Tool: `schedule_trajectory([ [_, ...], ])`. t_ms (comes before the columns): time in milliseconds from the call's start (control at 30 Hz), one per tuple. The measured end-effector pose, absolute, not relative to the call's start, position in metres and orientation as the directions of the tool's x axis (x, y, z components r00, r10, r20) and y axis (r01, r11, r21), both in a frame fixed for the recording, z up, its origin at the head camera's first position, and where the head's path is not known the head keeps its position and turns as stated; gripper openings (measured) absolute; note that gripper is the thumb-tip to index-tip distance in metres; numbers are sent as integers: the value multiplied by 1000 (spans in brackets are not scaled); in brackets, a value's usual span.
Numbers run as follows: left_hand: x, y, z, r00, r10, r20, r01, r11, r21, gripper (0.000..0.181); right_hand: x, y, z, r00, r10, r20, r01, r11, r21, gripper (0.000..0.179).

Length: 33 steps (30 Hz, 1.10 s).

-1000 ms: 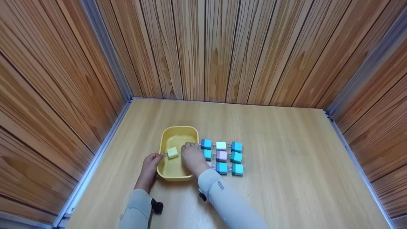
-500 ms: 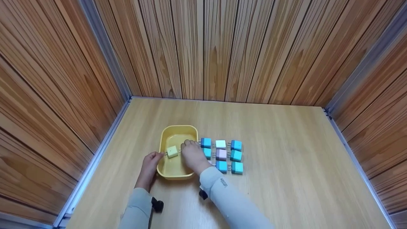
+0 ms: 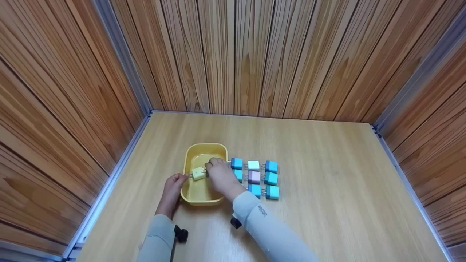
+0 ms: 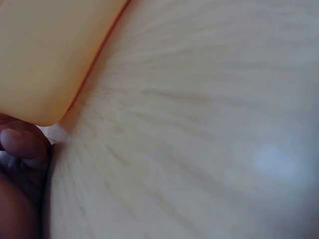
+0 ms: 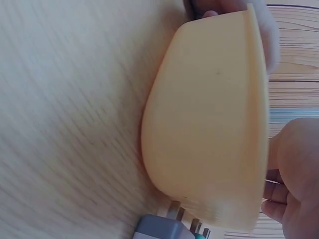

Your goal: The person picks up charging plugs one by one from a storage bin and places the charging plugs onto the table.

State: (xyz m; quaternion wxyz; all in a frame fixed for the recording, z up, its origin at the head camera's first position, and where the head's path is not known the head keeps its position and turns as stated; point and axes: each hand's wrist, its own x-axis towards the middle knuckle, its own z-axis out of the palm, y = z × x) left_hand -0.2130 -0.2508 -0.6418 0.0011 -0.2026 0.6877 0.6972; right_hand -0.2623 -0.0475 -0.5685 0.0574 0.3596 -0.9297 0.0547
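A yellow plastic bin (image 3: 209, 199) stands on the table. Inside it lies a pale yellow charger plug (image 3: 198, 173), its prongs toward the left. My left hand (image 3: 172, 190) grips the bin's left rim; its curled fingers (image 4: 25, 143) show beside the bin corner in the left wrist view. Over the right side of the bin, my right hand (image 3: 222, 178) pinches a second plug (image 3: 207, 172). Metal prongs stick out from its fingertips, close to the pale yellow plug, while the hand hides most of that body. In the right wrist view the right hand (image 5: 299, 184) reaches over the rim.
Right of the bin, several blue, teal, white and lilac plugs stand in rows, among them a lilac plug (image 3: 254, 177) and a teal plug (image 3: 272, 192). A grey plug (image 5: 158, 228) has its prongs near the bin wall. Wood-panelled walls (image 3: 247, 58) enclose the table.
My right hand has shifted slightly up and tilted; its plug's prongs now come closer to the pale yellow plug, and a bit of dark body shows. My left hand stays at the rim.
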Motion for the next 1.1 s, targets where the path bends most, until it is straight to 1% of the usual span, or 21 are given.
schedule_trajectory([
  [200, -213, -250, -642, -918, -269, -291, -288, -53, 956, 38, -260, -39, -563, -744, -655, 132, -668, 726, -161, 37],
  [400, -213, -250, -641, -919, -263, -295, -296, -37, 954, 38, -259, -30, -562, -728, -674, 123, -685, 708, -170, 40],
  [533, -212, -250, -641, -920, -253, -301, -301, -39, 953, 37, -257, -24, -563, -724, -675, 143, -689, 698, -193, 41],
  [633, -212, -250, -641, -921, -248, -301, -299, -45, 953, 38, -255, -19, -563, -735, -661, 147, -676, 699, -234, 43],
  [800, -211, -251, -641, -916, -251, -312, -307, -60, 950, 38, -251, -11, -561, -747, -655, 117, -657, 698, -284, 48],
  [1100, -212, -251, -639, -905, -244, -348, -344, -62, 937, 38, -247, -1, -552, -774, -625, 101, -612, 697, -374, 47],
])
